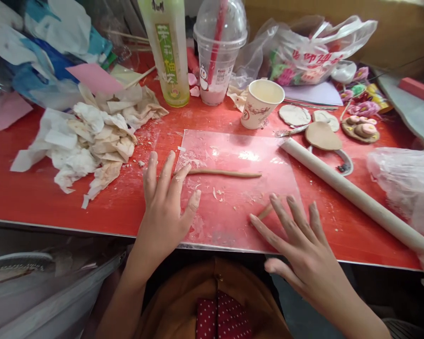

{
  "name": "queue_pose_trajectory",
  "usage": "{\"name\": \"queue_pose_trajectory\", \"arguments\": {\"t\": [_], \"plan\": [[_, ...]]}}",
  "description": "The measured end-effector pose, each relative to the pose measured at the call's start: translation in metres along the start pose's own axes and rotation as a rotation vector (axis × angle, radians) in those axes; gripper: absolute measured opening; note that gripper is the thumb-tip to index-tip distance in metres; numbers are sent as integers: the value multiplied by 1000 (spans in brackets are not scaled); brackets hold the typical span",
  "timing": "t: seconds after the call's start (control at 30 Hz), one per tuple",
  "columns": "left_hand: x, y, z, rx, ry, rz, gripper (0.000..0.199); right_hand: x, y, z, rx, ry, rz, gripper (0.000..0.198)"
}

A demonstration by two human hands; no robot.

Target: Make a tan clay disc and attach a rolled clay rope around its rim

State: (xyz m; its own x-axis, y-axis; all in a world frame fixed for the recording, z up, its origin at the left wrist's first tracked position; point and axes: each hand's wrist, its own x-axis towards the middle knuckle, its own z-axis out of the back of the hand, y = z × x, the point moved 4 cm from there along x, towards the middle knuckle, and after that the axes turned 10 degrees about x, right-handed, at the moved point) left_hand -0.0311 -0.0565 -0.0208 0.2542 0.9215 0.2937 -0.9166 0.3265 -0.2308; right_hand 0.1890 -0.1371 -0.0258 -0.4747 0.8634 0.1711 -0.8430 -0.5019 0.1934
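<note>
A long thin roll of brown clay [226, 173] lies across the clear plastic sheet [212, 226], which carries small clay scraps. My left hand [167, 207] is open over the sheet's left edge, fingers spread, with fingertips at the left end of the roll. On the right, my right hand [297, 235] is spread open above the sheet. Under its fingers shows a shorter piece of brown clay [266, 212], partly hidden by them. Whether those fingers press on it I cannot tell.
A grey-white rolling tube [356, 197] lies slanted at the right, near a flat clay disc [323, 135]. Behind stand a paper cup [259, 106], a lidded plastic cup [217, 61] and a drink bottle [169, 56]. Crumpled tissues [92, 136] pile up at the left.
</note>
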Motion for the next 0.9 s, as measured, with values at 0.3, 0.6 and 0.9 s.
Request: {"name": "queue_pose_trajectory", "arguments": {"t": [0.3,0.6,0.9], "plan": [[0,1,-1,12,-8,-1,45,16,-1,-3,23,23,16,72],[0,0,-1,3,-9,-19,44,-13,-19,4,91,116,70,76],[0,2,-2,4,-4,1,44,16,-20,1,38,121,99,84]]}}
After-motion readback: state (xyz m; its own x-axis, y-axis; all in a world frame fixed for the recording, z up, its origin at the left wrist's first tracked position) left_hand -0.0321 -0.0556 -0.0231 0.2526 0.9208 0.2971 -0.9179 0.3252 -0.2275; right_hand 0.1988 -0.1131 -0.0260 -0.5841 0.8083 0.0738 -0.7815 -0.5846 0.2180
